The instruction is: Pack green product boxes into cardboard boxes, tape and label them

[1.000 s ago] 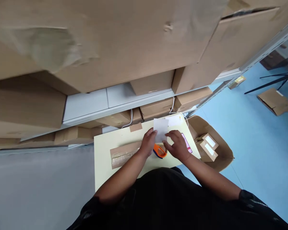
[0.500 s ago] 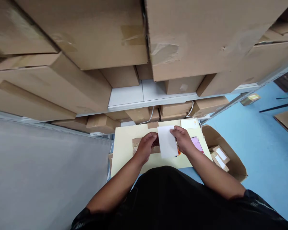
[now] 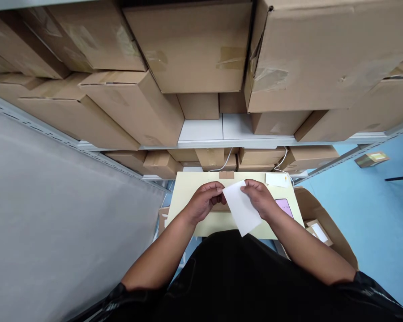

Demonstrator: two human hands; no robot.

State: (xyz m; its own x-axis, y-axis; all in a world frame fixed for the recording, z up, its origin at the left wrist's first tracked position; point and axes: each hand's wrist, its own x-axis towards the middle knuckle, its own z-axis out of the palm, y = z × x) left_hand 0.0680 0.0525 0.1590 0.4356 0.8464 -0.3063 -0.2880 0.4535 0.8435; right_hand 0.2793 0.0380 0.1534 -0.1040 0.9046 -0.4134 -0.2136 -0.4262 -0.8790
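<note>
Paper (image 3: 243,210) swung aslant, hands (image 3: 205,202) (image 3: 259,199) pinching its top (left seemingly), corner near table edge (image 3: 210,231).

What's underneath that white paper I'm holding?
Around the white paper, the pale table shows, and some brown cardboard peeks out between it and your left hand. Whatever lies directly beneath the paper is covered.

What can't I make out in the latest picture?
Head view:
- White sheet: underside faces away from the camera.
- Left hand: contact with the sheet's corner too small to judge.
- Cardboard on the table: partly behind the left hand and sheet.
- Phone: partly behind the right forearm; screen markings too small to read.
- Large box, upper right: cut off by the picture's edge.
</note>
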